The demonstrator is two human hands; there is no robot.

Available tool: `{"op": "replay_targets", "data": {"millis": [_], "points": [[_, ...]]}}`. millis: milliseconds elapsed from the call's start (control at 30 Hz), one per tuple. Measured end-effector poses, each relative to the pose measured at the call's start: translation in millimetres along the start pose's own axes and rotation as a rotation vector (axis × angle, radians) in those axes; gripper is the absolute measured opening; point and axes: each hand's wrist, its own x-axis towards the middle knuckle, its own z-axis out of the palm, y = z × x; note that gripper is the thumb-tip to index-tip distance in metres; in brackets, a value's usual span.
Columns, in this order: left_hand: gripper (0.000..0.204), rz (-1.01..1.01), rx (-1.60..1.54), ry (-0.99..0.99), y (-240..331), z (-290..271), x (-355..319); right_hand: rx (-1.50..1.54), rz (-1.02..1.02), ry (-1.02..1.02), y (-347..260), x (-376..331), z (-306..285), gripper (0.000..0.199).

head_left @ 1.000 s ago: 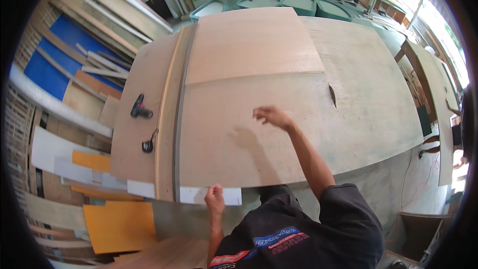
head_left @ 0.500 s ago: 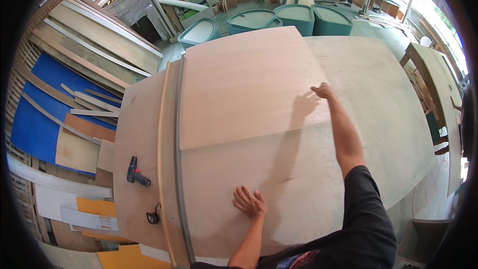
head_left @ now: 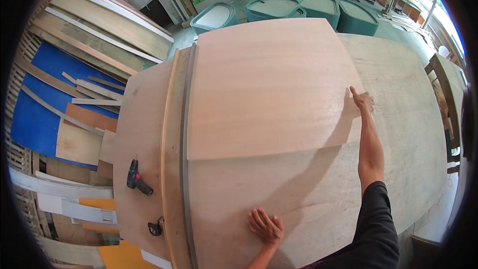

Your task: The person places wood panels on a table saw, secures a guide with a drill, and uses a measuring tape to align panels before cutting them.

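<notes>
A smooth, pale plywood sheet (head_left: 269,89) lies on a larger wooden board (head_left: 234,184), its left edge along a long grey-edged straight strip (head_left: 186,134). My right hand (head_left: 364,100) is at the sheet's right edge, thumb over the top face and fingers curled at the edge. Fingers spread, my left hand (head_left: 267,227) rests flat on the larger board, below the sheet's near edge. On the left side of the work surface lie a cordless drill (head_left: 138,177) and a small black tape measure (head_left: 155,227).
Wood strips and offcuts (head_left: 94,92) are piled on a blue sheet (head_left: 35,114) at the left. Beyond the work surface stand several green, rounded tubs (head_left: 214,17). A wooden frame (head_left: 445,87) is at the far right.
My right hand has come down from just above the sheet to its right edge. My left hand stays flat on the board. The whole view has shifted slightly.
</notes>
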Motion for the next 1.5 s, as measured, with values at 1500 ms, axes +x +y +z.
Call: {"op": "replay_targets", "data": {"millis": [1500], "points": [[0.046, -0.543, -1.729, -0.215, -11, -137, -85, 0.876, 0.053, 0.118, 475, -562, -239, 0.040]]}}
